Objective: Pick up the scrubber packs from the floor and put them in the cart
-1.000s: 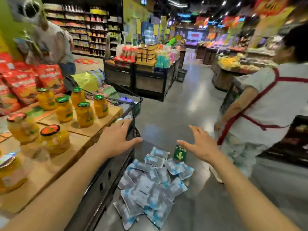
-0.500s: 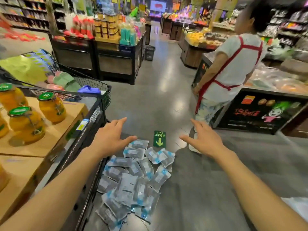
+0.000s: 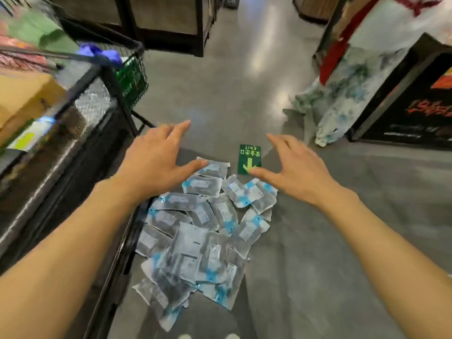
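Observation:
A heap of several scrubber packs (image 3: pixel 200 231), clear plastic with blue corners, lies on the grey floor in front of me. My left hand (image 3: pixel 156 162) hovers over the heap's far left edge, fingers spread and holding nothing. My right hand (image 3: pixel 296 172) hovers over the far right edge, fingers also spread and holding nothing. The black wire cart (image 3: pixel 127 69) stands at the upper left, beyond a display stand, with green and blue goods inside.
A black display stand (image 3: pixel 80 152) with cardboard boxes runs along the left, close to the packs. A green exit arrow sticker (image 3: pixel 249 159) is on the floor past the heap. A person in a white top and red apron (image 3: pixel 347 77) stands at the upper right beside a dark counter (image 3: pixel 415 104).
My view has tilted down toward the floor and closer to the packs. Both hands have lowered toward the heap, still spread and holding nothing.

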The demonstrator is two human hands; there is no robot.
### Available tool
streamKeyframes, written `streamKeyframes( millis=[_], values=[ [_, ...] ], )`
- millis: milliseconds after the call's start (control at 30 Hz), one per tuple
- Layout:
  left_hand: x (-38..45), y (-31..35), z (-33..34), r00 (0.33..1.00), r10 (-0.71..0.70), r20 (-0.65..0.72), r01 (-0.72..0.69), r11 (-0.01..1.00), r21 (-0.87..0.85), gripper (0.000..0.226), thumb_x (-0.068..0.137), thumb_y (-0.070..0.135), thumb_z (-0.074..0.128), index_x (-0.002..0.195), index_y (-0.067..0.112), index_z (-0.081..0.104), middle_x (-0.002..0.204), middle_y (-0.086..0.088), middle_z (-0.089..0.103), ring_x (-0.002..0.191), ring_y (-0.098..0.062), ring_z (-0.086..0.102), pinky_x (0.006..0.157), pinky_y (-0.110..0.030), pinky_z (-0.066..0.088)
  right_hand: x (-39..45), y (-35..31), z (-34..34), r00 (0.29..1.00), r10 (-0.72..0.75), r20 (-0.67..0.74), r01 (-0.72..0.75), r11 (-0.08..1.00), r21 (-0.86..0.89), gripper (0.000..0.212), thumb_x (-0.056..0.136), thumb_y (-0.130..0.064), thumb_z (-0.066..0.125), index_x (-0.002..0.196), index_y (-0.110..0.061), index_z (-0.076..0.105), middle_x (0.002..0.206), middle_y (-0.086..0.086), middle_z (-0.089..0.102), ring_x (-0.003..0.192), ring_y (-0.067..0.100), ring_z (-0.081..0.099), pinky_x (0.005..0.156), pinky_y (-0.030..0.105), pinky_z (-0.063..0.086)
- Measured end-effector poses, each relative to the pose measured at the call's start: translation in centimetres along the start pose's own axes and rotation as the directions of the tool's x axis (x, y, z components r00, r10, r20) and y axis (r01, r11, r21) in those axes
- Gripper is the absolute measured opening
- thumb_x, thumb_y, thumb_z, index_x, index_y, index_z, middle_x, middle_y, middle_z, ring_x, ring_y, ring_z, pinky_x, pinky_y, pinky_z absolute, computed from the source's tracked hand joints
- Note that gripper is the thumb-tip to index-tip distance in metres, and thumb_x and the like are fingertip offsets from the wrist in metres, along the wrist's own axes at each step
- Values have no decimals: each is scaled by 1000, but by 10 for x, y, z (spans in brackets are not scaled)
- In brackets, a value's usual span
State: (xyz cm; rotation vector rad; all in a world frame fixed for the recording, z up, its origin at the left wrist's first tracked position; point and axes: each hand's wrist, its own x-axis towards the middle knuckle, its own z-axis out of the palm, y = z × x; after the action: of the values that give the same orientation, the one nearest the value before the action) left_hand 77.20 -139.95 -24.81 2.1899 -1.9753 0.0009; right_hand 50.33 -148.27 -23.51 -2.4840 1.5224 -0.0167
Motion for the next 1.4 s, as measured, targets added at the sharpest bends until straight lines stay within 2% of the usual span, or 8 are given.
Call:
streamKeyframes(
  millis=[333, 533, 667, 833, 1000, 1133, 1267, 1400],
  values=[
    [-41, -64, 370, 995, 75, 69, -74, 997, -16, 100, 81, 83, 39, 158, 20, 30, 149, -16, 49, 132, -41, 49, 105, -55, 45, 66, 50, 365, 1000, -9, -13, 10, 999, 35, 97, 84, -79, 53, 163, -29, 24, 165, 2, 31, 150, 27, 33, 116, 46, 33],
    [-71, -94, 512, 992, 77, 99, -79, 997, 11, 101, 80, 85, 35, 159, 24, 26, 154, -12, 45, 137, -37, 46, 107, -53, 40, 71, 72, 496, 999, -7, -45, 8, 1000, 23, 106, 77, -85, 47, 163, -27, 22, 165, 5, 32, 151, 30, 33, 115, 52, 34],
    [-79, -106, 562, 994, 86, 74, -87, 996, 4, 104, 76, 88, 30, 158, 24, 28, 153, -11, 46, 137, -37, 47, 106, -54, 41, 72, 82, 550, 997, -15, -82, 14, 1000, -19, 102, 81, -81, 51, 163, -27, 24, 159, 9, 38, 146, 33, 38, 109, 51, 39],
    [-82, -114, 585, 993, 80, 90, -77, 997, -30, 101, 78, 83, 38, 159, 24, 28, 152, -12, 47, 137, -37, 48, 108, -52, 40, 65, 89, 570, 1000, -15, 8, 16, 998, -68, 108, 79, -86, 45, 164, -25, 19, 164, 11, 32, 148, 37, 36, 111, 55, 39],
    [-92, -125, 600, 984, -63, 166, 110, 950, -291, 108, 72, 85, 44, 158, 22, 28, 163, -7, 35, 150, -27, 33, 120, -46, 30, 53, 92, 593, 997, 79, -6, -78, 994, 80, 101, 79, -89, 47, 156, -24, 36, 153, 8, 49, 139, 33, 47, 106, 54, 46],
    [-104, -138, 629, 967, -115, 229, 188, 926, -328, 111, 69, 89, 45, 158, 25, 27, 163, -7, 35, 149, -29, 33, 119, -51, 32, 49, 95, 640, 979, 193, 60, -201, 962, 186, 90, 83, -77, 62, 153, -24, 41, 148, 6, 55, 134, 29, 54, 102, 49, 48],
    [-117, -152, 648, 947, -158, 281, 247, 916, -318, 106, 76, 83, 58, 157, 21, 29, 159, -11, 40, 144, -32, 39, 116, -48, 35, 46, 92, 678, 948, 255, 190, -313, 854, 416, 78, 87, -61, 72, 146, -16, 48, 141, 5, 61, 129, 26, 58, 99, 41, 48],
    [-130, -156, 664, 920, -210, 331, 322, 887, -331, 96, 83, 69, 64, 157, 16, 33, 157, -10, 44, 142, -30, 43, 114, -49, 40, 50, 91, 719, 868, 341, 361, -495, 641, 586, 75, 77, -59, 82, 133, -15, 59, 123, -2, 70, 112, 21, 67, 97, 38, 54]
  ],
)
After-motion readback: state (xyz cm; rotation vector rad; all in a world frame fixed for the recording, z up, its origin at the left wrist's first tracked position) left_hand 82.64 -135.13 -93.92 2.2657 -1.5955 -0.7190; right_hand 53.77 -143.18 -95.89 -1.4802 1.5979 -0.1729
